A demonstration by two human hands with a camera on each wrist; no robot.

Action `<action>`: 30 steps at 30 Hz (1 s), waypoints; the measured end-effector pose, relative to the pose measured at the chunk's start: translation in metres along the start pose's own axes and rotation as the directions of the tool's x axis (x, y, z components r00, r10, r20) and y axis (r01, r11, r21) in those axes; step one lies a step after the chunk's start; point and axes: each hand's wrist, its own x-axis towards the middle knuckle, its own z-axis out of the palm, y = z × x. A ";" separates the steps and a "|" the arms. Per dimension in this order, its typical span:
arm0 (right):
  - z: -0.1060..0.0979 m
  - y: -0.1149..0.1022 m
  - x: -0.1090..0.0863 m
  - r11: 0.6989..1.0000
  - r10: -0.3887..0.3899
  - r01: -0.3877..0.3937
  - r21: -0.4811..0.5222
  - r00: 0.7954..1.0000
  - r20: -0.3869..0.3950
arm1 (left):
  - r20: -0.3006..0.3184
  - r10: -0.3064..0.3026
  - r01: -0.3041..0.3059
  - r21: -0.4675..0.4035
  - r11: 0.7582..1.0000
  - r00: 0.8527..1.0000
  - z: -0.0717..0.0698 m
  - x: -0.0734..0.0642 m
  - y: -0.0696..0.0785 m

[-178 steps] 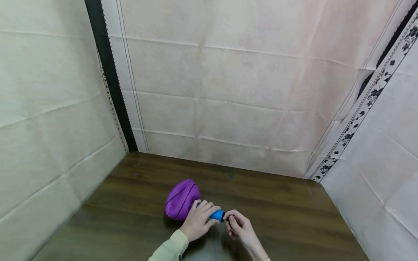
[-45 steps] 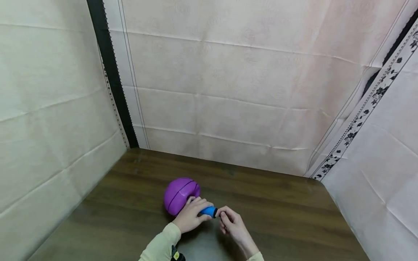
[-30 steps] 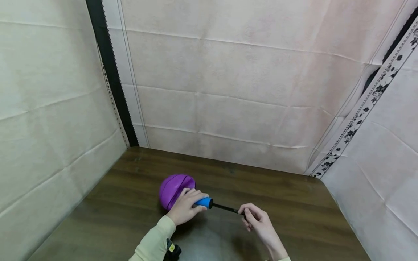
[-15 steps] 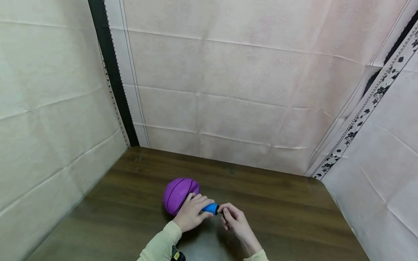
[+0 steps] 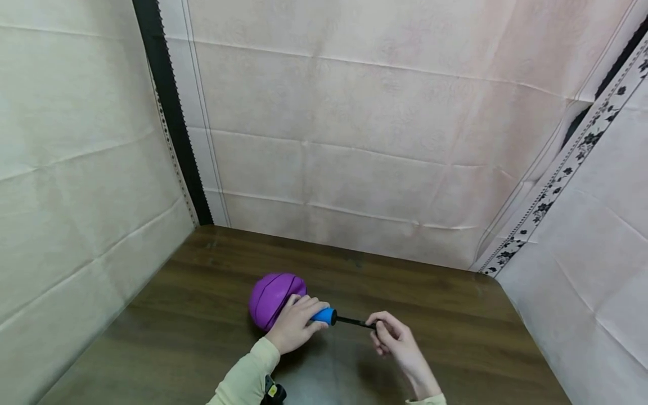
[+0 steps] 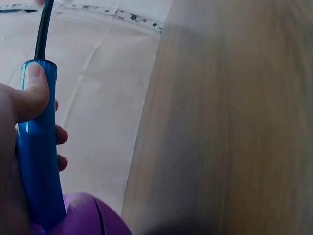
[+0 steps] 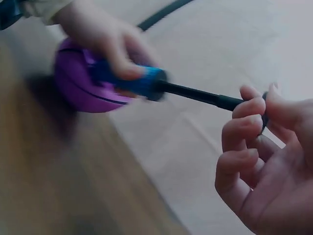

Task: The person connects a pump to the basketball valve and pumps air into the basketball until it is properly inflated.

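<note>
The blue hand pump (image 5: 324, 316) lay at the lower centre of the head view, its black rod (image 5: 354, 321) extended from the barrel (image 6: 40, 152). The long axis ran rightward and slightly downward from the purple ball (image 5: 269, 301) to the right hand (image 5: 403, 347), whose thumb and fingertips pinched the rod's outer end. The left hand (image 5: 295, 327), nearer the ball, had its fingers wrapped round the barrel. The joint between pump and ball was hidden.
</note>
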 end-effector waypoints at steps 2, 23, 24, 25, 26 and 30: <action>0.009 0.010 0.005 0.999 -0.025 0.024 0.026 0.999 0.029 | 0.010 0.010 -0.011 0.017 1.000 1.000 0.003 0.000 0.004; 0.014 -0.006 0.001 0.999 -0.038 0.040 0.027 0.995 -0.089 | -0.108 0.078 -0.076 0.024 0.997 0.991 -0.008 0.000 -0.005; 0.017 -0.003 0.004 0.997 -0.056 0.058 0.040 0.997 -0.059 | -0.111 0.081 -0.078 0.026 0.997 0.991 -0.006 0.000 -0.002; 0.021 0.001 0.007 0.997 -0.058 0.060 0.054 0.998 -0.039 | -0.110 0.085 -0.083 0.028 0.996 0.990 -0.005 0.000 0.000; 0.025 0.005 0.010 0.997 -0.054 0.055 0.058 0.998 -0.019 | -0.109 0.094 -0.091 0.034 0.995 0.990 -0.003 0.000 0.002; 0.040 0.017 0.018 0.999 0.015 -0.015 0.039 1.000 0.002 | -0.098 0.139 -0.133 0.066 0.989 0.985 0.003 -0.002 0.005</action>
